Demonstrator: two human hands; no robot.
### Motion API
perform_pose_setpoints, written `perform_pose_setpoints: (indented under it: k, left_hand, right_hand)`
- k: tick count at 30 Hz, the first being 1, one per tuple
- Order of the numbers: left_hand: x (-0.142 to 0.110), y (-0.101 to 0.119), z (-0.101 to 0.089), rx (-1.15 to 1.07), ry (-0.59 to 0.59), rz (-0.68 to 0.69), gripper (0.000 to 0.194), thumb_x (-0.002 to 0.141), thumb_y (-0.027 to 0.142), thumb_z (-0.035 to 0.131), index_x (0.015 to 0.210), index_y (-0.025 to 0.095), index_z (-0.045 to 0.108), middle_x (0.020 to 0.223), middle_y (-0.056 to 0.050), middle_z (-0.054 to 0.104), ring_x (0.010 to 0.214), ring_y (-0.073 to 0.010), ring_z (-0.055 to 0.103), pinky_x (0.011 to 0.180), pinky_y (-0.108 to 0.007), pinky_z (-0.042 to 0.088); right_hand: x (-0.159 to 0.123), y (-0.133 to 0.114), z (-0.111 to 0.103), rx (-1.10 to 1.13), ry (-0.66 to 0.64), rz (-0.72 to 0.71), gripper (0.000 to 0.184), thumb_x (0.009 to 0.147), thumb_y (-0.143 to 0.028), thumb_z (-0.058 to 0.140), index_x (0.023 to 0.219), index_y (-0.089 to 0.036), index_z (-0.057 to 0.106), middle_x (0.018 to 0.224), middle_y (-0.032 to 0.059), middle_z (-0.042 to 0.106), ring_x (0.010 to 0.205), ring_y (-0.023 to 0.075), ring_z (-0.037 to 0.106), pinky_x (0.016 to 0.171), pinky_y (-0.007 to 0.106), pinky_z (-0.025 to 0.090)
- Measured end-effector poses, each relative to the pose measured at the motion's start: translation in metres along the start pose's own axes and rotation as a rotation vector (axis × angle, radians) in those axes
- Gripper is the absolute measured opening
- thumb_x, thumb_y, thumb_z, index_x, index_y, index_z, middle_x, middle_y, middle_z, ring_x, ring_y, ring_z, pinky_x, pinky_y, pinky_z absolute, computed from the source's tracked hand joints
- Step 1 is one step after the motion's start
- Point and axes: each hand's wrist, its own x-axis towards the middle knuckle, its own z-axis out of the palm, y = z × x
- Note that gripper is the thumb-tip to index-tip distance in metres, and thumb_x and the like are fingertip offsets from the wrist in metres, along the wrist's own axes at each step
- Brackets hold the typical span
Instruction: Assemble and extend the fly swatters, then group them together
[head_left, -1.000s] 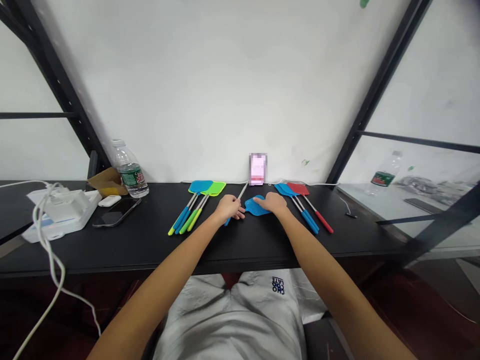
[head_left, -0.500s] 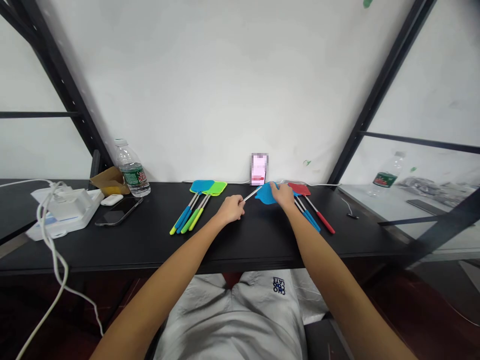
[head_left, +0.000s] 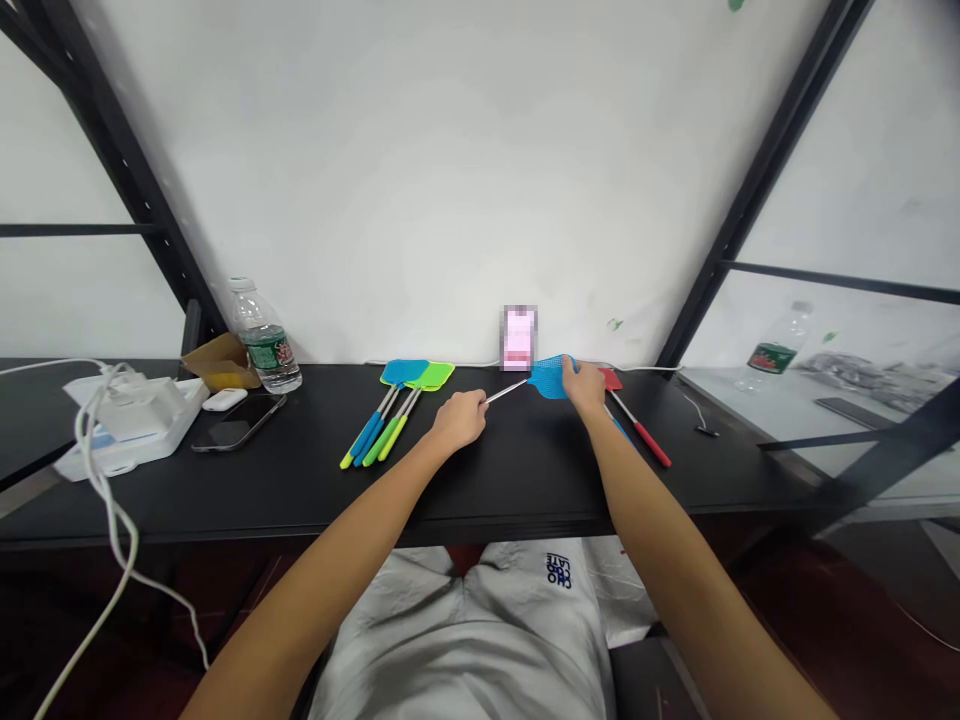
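A blue fly swatter is held up between my two hands, its metal shaft running leftward. My left hand is closed round the handle end, whose grip is hidden in the fist. My right hand pinches the far edge of its mesh head. Beyond that hand a red fly swatter lies on the tabletop, its head partly covered by my fingers. Only a bit of a blue handle shows beside my right wrist. To the left lie several blue and green swatters with heads overlapping and handles fanned out.
A phone with a blurred screen leans against the wall. On the left of the black table are a water bottle, another phone, a white earbud case, an open cardboard box and a charger with white cables.
My right hand has moved slightly right along the blue swatter's head. The head has turned to show its mesh more fully, and my right hand now covers more of the swatters behind.
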Motion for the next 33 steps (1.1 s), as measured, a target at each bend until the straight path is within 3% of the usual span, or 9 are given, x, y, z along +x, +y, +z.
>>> perform_pose_setpoints:
  k: [16,33]
  left_hand:
    - [-0.002,-0.001,-0.001,0.014,-0.037,0.075,0.024,0.090,0.026,0.042,0.083,0.023,0.065,0.089,-0.008,0.069,0.087,-0.0227,0.063,0.069,-0.028,0.042]
    - [-0.003,-0.001,0.002,0.001,0.024,0.026,0.023,0.090,0.027,0.043,0.084,0.024,0.065,0.086,-0.008,0.068,0.086,-0.0227,0.062,0.071,-0.029,0.042]
  right_hand:
    - [-0.003,-0.002,-0.002,-0.047,0.001,-0.010,0.056,0.094,-0.051,0.034,0.103,-0.009,0.070,0.102,0.0225,0.068,0.100,0.0307,0.062,0.085,0.035,0.042]
    - [-0.012,-0.012,0.000,-0.070,-0.042,-0.013,0.059,0.093,-0.056,0.035,0.107,-0.008,0.066,0.105,0.0249,0.066,0.101,0.0322,0.062,0.085,0.037,0.043]
